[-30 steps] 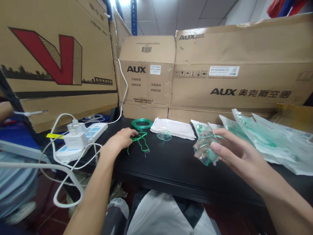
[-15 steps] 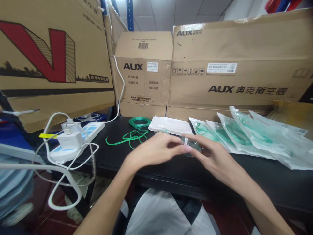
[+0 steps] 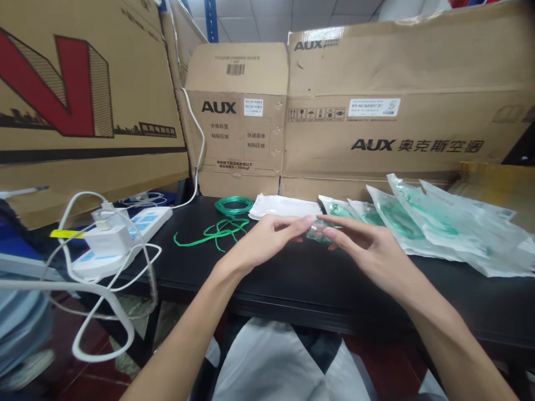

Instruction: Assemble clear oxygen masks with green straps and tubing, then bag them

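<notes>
A small clear plastic piece with a green tint (image 3: 318,230) is held between both hands above the black table; my fingers cover much of it and its exact kind cannot be made out. My left hand (image 3: 265,238) pinches its left side between thumb and fingers. From the right, my right hand (image 3: 370,245) grips the other side, thumb in front. Behind my left hand lie a coil of green tubing (image 3: 233,206) and a loose green strap (image 3: 218,233). A flat white packet (image 3: 284,206) rests just beyond the hands.
Several clear-fronted packets with green tubing (image 3: 403,217) overlap on the right of the table (image 3: 267,278). At left, a white power strip (image 3: 150,219) carries a plugged-in adapter (image 3: 107,245) and looping cables. Cardboard boxes (image 3: 376,122) wall the back.
Both hands have shifted slightly in view and my left thumb now presses on the top of the clear piece. The piece is turned differently, and the white patch on it no longer shows.
</notes>
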A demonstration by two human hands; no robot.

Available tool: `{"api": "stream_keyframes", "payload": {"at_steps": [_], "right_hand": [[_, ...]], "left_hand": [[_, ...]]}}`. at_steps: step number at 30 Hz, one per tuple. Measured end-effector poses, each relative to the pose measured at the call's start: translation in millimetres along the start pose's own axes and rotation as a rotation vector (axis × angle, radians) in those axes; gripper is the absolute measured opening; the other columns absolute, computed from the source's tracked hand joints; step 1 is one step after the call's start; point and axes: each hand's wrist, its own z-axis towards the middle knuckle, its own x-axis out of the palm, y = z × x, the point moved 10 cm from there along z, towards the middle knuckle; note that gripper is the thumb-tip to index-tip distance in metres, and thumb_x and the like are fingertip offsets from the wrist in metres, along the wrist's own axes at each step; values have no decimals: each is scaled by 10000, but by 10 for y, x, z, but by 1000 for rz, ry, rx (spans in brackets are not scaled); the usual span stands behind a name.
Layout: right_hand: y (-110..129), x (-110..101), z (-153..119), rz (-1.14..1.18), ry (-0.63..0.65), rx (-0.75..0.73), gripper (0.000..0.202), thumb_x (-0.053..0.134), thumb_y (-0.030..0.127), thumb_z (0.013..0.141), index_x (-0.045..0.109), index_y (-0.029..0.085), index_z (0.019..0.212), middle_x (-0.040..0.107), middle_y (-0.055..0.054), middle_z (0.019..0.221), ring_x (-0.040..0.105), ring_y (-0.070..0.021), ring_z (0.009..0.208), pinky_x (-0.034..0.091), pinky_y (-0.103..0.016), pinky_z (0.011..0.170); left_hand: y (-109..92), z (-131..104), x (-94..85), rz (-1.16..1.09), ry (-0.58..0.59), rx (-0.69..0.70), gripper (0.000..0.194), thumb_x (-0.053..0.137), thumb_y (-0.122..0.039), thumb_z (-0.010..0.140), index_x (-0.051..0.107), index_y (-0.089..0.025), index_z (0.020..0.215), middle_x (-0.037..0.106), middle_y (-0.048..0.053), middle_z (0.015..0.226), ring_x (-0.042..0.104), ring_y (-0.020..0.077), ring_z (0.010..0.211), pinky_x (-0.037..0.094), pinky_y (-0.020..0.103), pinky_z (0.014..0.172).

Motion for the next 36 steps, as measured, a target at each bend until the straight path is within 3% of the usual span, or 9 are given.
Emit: {"api": "stream_keyframes", "payload": {"at_steps": [5, 9, 14, 18, 21, 25, 28, 30, 36], "right_hand": [[-9, -7, 2, -63, 7, -36, 400, 668, 504, 912, 718, 333, 1271, 736, -20, 1271, 706, -312, 1133, 535, -497, 1048], [-16, 54, 12, -46, -8, -58, 390, 637, 503, 936, 709, 341, 1284, 686, 4, 1358, 585, -324, 1321, 477, -497, 1125], [-67, 110, 15, -14, 19, -26, 411, 665, 509, 920, 692, 362, 1302, 675, 15, 1370, 582, -335, 1320, 472, -530, 1127], [-36, 91, 6, -32, 41, -31, 371, 677, 488, 916, 707, 394, 1273, 689, 31, 1343, 601, -337, 1293, 491, -533, 1097], [17, 89, 5, 10, 40, -73, 354, 672, 431, 932, 700, 399, 1284, 705, 40, 1317, 621, -294, 1274, 483, -477, 1118], [11, 64, 20, 15, -17, -86, 336, 681, 396, 925, 725, 369, 1257, 740, 18, 1250, 648, -294, 1238, 516, -451, 1084], [-33, -3, 27, -12, -100, -71, 319, 699, 408, 903, 763, 327, 1205, 785, -27, 1112, 704, -322, 1131, 574, -465, 993], [-57, -49, 25, -39, -147, -63, 331, 705, 422, 893, 771, 307, 1196, 798, -43, 1015, 735, -324, 1036, 597, -470, 930], [-103, -105, 43, -104, -155, -33, 387, 695, 459, 891, 758, 284, 1230, 789, -54, 1014, 740, -286, 852, 605, -452, 824]], "left_hand": [[133, 30, -17, -137, -5, -76, 324, 639, -405, 952, 787, -138, 1058, 732, 101, 1126, 621, 223, 1107, 475, 360, 1013], [90, 40, -5, -192, -19, -41, 245, 645, -318, 949, 788, -142, 1042, 732, 81, 1069, 631, 188, 1035, 500, 333, 975], [57, 31, 27, -263, -14, -35, 167, 664, -238, 918, 772, -123, 972, 712, 65, 1017, 653, 173, 982, 548, 325, 931], [77, 35, 57, -209, 5, -34, 181, 664, -248, 911, 742, -134, 1030, 701, 71, 1034, 693, 184, 931, 592, 257, 714], [86, 48, 101, -116, 14, -20, 199, 652, -260, 923, 704, -130, 1066, 713, 69, 921, 720, 175, 820, 538, 184, 546], [73, 65, 63, -69, -82, 36, 232, 694, -315, 905, 640, -157, 1067, 689, 65, 1003, 707, 136, 725, 502, 154, 467], [54, 60, -8, -106, -183, 91, 260, 695, -358, 909, 603, -173, 1066, 642, 75, 1132, 719, 157, 801, 583, 207, 530], [81, 64, 23, -75, -167, 72, 255, 671, -401, 928, 637, -167, 1024, 661, 80, 1129, 727, 178, 869, 627, 262, 650], [-30, 44, 28, 188, -192, 157, 155, 711, -344, 912, 768, -201, 924, 647, 48, 1290, 685, 191, 1032, 585, 319, 883]]}}
